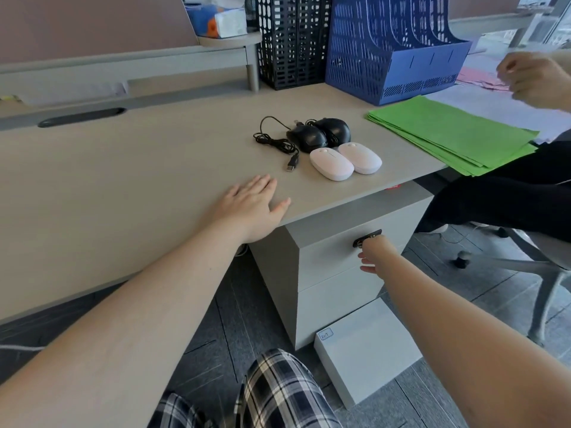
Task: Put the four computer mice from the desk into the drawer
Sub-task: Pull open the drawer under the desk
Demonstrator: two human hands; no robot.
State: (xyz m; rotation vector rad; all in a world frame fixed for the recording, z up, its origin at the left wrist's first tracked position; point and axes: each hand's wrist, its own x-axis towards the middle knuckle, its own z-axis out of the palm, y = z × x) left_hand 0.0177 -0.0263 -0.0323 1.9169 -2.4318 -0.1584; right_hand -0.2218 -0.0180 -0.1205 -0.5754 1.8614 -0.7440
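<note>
Two white wireless mice [331,164] [360,157] lie side by side near the desk's front right corner. Behind them sit two black wired mice [307,138] [335,130], with a coiled cable and USB plug [291,164] to their left. My left hand [254,204] rests flat and open on the desk edge, left of the mice. My right hand [375,251] is below the desk, fingers hooked on the dark handle [366,238] of the grey cabinet's top drawer [330,257], which is closed.
A stack of green paper [457,134] lies right of the mice. Blue [395,47] and black [290,41] file racks stand behind. Another person's hand [531,80] and dark-clothed legs [509,199] are at the right, on an office chair. A grey box [367,347] sits on the floor.
</note>
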